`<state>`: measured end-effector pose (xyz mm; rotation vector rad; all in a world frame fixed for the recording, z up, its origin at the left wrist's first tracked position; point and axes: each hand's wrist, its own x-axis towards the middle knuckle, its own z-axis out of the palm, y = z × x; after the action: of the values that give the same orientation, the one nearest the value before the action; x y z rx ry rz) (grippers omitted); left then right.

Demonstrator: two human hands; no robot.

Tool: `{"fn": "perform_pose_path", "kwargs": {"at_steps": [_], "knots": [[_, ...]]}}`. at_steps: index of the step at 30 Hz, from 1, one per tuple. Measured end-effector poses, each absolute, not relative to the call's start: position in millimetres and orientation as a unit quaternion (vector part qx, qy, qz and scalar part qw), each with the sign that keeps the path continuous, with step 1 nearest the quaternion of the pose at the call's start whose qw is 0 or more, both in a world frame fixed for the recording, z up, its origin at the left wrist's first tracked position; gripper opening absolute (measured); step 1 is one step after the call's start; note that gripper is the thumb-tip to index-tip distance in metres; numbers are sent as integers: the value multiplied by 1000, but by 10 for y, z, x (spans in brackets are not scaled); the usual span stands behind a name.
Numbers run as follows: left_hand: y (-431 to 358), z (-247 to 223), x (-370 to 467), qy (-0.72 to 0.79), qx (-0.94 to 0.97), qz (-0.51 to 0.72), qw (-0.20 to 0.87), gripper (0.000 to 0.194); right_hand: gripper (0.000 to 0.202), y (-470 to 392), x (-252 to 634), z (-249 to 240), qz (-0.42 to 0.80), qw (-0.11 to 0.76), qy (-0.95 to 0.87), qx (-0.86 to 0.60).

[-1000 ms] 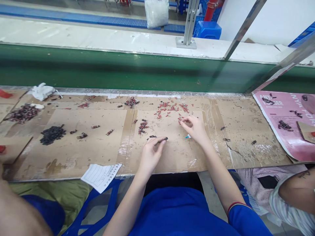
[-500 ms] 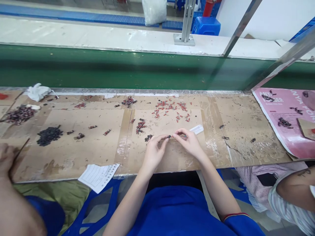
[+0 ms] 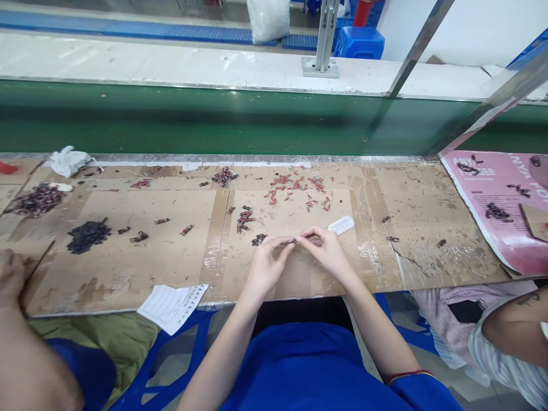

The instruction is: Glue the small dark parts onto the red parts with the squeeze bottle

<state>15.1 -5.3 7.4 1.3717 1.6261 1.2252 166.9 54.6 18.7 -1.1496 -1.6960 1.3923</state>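
Small dark part — pinched in fingertips over cardboard, in front of blue-shirted torso. Gripped by thumb and forefinger of left hand; gripped from the other side by thumb and forefinger of right hand, tips nearly meeting. Mostly hidden by fingers, shape too small to tell.

Just beyond left hand: dark cluster, partly covered by knuckles. Farther up: red-and-black pile. Just beyond right hand: clear plastic piece, lying tilted. Past that, scattered loose red pieces.

Out left: few single pieces, then black heap, mixed heap and white cloth. Paper slip overhanging near edge. Far left, co-worker's hand at board edge. Far right: pink printed sheet with small dark clusters on top. Behind cardboard — long green strip, then white ledge.
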Motion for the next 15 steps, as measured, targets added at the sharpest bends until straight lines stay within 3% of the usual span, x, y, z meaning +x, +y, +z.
{"fn": "perform_pose_path", "kwargs": {"at_steps": [7,15], "knots": [[-49,106,136,612,502,480,377,17,19,487,1654,191,555,345,-618,-437],[-58,156,150,599,479,499,403,17,20,451,1649,246,498,372,-658,-424]]}}
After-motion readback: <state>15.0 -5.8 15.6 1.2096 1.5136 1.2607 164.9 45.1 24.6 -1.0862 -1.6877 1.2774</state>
